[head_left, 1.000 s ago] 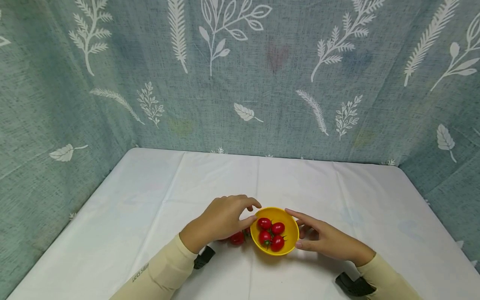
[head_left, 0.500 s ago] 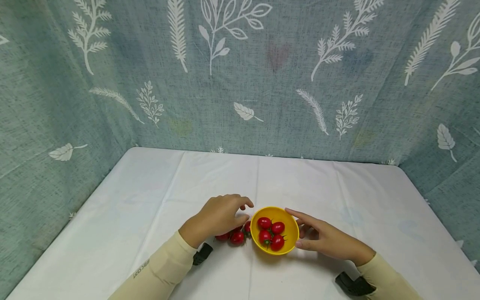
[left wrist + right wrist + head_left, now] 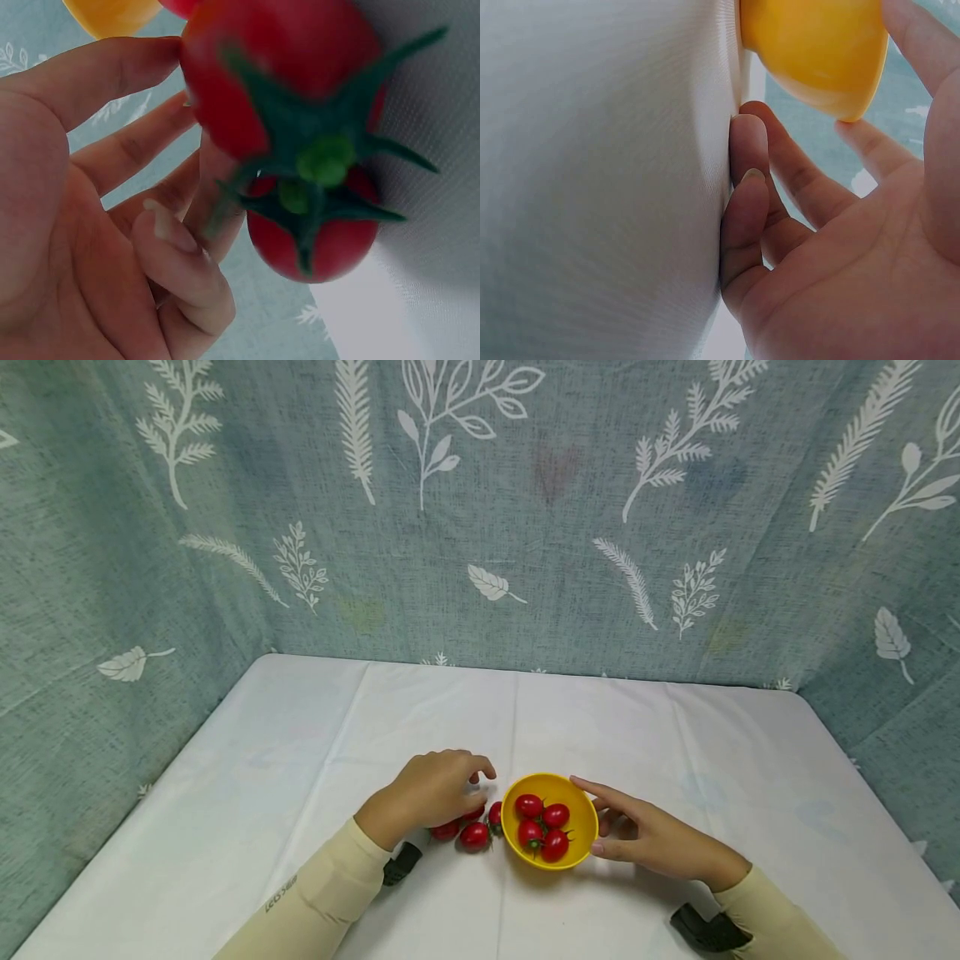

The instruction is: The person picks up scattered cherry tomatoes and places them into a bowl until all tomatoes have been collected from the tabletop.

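Note:
A yellow bowl [image 3: 550, 862] stands on the white cloth with several small red tomatoes [image 3: 556, 816] inside. Its right side is met by my right hand [image 3: 648, 839], index fingertip and thumb touching the rim; the lower fingers rest on the cloth in the right wrist view. Left of the bowl lie several more tomatoes [image 3: 474, 836] with green stems. Over them hovers my left hand [image 3: 427, 793], fingers loosely bent, nothing visibly gripped. In the left wrist view the thumb tip meets the edge of a large, near tomato [image 3: 300, 60]; whether it touches is unclear.
A white cloth [image 3: 600, 727] covers the table. Grey-green curtains [image 3: 480, 527] with white leaf prints stand behind it and at both sides. Black wrist straps [image 3: 708, 931] show beneath the sleeves.
My left hand has moved left from the bowl's rim to over the loose tomatoes, uncovering some of them. The right hand and the bowl stay in place.

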{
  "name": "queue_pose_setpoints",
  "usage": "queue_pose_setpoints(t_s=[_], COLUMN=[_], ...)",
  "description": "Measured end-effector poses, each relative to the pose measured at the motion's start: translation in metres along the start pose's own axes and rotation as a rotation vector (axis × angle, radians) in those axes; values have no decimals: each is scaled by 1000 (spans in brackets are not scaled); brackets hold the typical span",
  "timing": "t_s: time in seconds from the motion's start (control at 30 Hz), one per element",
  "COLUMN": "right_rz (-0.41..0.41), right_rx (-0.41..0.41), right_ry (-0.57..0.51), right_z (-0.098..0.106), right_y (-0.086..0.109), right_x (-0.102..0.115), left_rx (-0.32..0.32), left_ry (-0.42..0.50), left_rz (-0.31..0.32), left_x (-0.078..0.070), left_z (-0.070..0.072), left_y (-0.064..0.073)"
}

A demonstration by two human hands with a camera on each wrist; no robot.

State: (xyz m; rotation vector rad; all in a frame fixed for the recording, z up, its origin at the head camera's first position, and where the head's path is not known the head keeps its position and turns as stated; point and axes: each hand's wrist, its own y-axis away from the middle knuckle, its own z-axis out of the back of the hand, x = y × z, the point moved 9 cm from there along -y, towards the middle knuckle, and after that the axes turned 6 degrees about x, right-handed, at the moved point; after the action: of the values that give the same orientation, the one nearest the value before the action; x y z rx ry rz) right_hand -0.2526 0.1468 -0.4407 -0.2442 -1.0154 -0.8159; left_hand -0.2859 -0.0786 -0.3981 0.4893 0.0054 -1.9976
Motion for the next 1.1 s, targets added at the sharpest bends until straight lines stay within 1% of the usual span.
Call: queue_pose_setpoints(t_s=[0.13,0.37,0.73,0.93,1.1], right_rz=[5,1,0,-4,-10], right_rx=[-2,8,9,8,7], right_ry=[2,-20,-18,-9,-12], right_z=[0,-1,-1,-1,-1], right_y=[0,1,1,1,0], right_x=[1,0,1,0,-1], left_rx=[12,40,67,60,38], left_ry=[11,4,-25,-22,-27], left_rz=[-2,-8,56,58,47], left_x=[0,-1,4,4,4], left_z=[0,0,-1,0,0], left_y=[0,4,8,9,7])
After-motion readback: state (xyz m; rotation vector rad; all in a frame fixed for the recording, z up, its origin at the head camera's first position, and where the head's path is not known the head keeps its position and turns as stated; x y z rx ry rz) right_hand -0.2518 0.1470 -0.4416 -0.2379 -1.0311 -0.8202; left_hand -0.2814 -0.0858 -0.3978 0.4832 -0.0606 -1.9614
